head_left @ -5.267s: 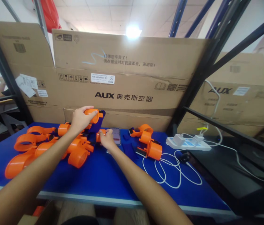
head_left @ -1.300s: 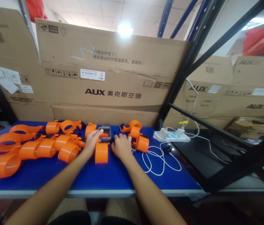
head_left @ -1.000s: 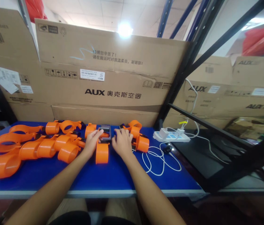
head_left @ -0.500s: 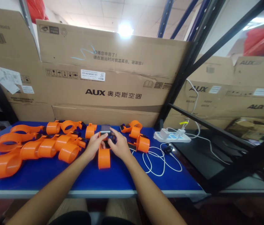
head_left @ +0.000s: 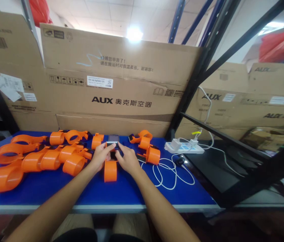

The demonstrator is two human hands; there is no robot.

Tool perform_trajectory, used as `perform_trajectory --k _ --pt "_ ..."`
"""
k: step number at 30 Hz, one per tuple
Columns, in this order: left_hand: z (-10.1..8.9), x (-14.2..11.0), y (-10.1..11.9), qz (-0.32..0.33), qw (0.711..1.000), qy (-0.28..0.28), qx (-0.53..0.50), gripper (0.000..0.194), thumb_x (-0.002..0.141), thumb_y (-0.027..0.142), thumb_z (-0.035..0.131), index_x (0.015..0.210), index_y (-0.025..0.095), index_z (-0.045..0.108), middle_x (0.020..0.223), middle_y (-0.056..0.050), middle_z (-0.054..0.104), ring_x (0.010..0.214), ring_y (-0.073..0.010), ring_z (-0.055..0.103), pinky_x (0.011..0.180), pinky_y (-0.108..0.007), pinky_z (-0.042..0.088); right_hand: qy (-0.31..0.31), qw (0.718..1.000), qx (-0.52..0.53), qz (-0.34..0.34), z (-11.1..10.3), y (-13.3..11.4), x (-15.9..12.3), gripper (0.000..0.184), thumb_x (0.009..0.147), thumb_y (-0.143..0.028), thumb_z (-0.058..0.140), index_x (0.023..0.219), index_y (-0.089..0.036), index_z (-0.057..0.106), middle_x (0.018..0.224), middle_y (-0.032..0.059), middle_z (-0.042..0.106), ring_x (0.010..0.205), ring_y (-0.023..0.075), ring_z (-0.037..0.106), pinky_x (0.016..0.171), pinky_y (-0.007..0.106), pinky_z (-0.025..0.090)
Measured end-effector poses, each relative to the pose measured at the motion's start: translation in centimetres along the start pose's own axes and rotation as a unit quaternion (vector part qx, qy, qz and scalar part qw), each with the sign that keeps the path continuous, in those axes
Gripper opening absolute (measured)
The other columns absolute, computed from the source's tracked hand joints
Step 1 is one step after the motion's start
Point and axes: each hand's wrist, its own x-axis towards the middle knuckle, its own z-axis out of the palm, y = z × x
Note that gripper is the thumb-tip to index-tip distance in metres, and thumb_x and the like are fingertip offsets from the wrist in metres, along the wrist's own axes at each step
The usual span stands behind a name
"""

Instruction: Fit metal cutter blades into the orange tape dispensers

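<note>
Near the table's middle, a small dark device with a screen (head_left: 113,138) is held between both hands. My left hand (head_left: 99,157) is closed around its left side, thumb lying on the near edge of the device. My right hand (head_left: 129,158) grips the right side, its fingertips close to the left thumb; some fingers are hidden behind the device. Just below the hands hangs or rests an orange ring (head_left: 110,171), seemingly joined to the device. Another orange ring (head_left: 96,140) stands behind my left hand.
Several orange rings with handles (head_left: 51,159) lie on the blue table (head_left: 86,195) at left. More orange rings (head_left: 154,155) sit right of my hands, beside a looped white cable (head_left: 175,174) and a power strip (head_left: 184,147). Cardboard (head_left: 121,84) walls off the back.
My right fingers have drawn in lower against the device. The orange ring below my hands has shifted slightly left. The other rings lie as before.
</note>
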Motion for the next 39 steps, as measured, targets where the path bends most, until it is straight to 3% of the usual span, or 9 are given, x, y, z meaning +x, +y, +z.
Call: perform_trajectory --k 9,15,18,25,32,39 --pt "0.1 0.2 -0.1 -0.020 0.999 0.010 -0.023 0.038 0.068 0.041 0.091 0.079 0.018 0.063 0.042 0.011 0.044 0.033 -0.0058 0.039 0.037 -0.019 0.031 -0.007 0.999 -0.038 -0.022 -0.1 0.3 0.1 0.046 0.098 -0.022 0.052 0.143 -0.014 0.060 0.095 0.0118 0.077 0.085 0.0242 0.072 0.082 0.034 0.056" --pt "-0.1 0.3 0.1 -0.073 0.995 0.000 -0.073 0.040 0.070 0.045 0.089 0.082 0.019 0.061 0.047 0.010 0.048 0.035 -0.0053 0.041 0.039 -0.018 0.034 -0.018 0.997 -0.054 -0.047 -0.4 0.6 0.1 0.048 0.101 -0.027 0.053 0.148 -0.018 0.054 0.124 0.0135 0.073 0.112 0.0239 0.070 0.095 0.035 0.056" --pt "-0.1 0.1 0.2 -0.107 0.990 -0.021 -0.094 0.040 0.073 0.049 0.087 0.081 0.019 0.062 0.047 0.009 0.049 0.037 -0.0060 0.043 0.041 -0.019 0.036 -0.028 0.995 -0.078 -0.054 -0.3 0.7 0.1 0.049 0.100 -0.022 0.052 0.149 -0.017 0.052 0.128 0.0137 0.071 0.116 0.0233 0.068 0.100 0.035 0.055" --pt "0.6 -0.5 0.9 -0.147 0.980 -0.088 -0.105 0.035 0.080 0.044 0.083 0.077 0.013 0.067 0.058 -0.001 0.065 0.039 -0.0054 0.046 0.044 -0.020 0.040 -0.033 0.985 -0.168 -0.037 0.3 0.2 -0.2 0.053 0.095 -0.017 0.057 0.147 -0.008 0.052 0.110 0.0177 0.075 0.102 0.0287 0.069 0.088 0.038 0.058" --pt "0.9 -0.9 1.4 -0.152 0.975 -0.130 -0.101 0.041 0.085 0.046 0.078 0.065 0.012 0.067 0.048 0.000 0.058 0.038 -0.0072 0.047 0.053 -0.023 0.049 -0.029 0.974 -0.222 -0.040 0.4 -0.5 -0.4 0.043 0.098 -0.016 0.053 0.139 -0.004 0.057 0.102 0.0178 0.075 0.098 0.0283 0.068 0.086 0.035 0.058" --pt "0.7 -0.6 1.0 -0.148 0.977 -0.118 -0.095 0.041 0.084 0.046 0.079 0.064 0.013 0.064 0.046 0.001 0.056 0.037 -0.0068 0.045 0.046 -0.021 0.043 -0.021 0.971 -0.234 -0.046 0.6 -0.7 -0.5 0.040 0.097 -0.015 0.054 0.135 -0.005 0.059 0.100 0.0166 0.074 0.095 0.0277 0.067 0.083 0.035 0.058"
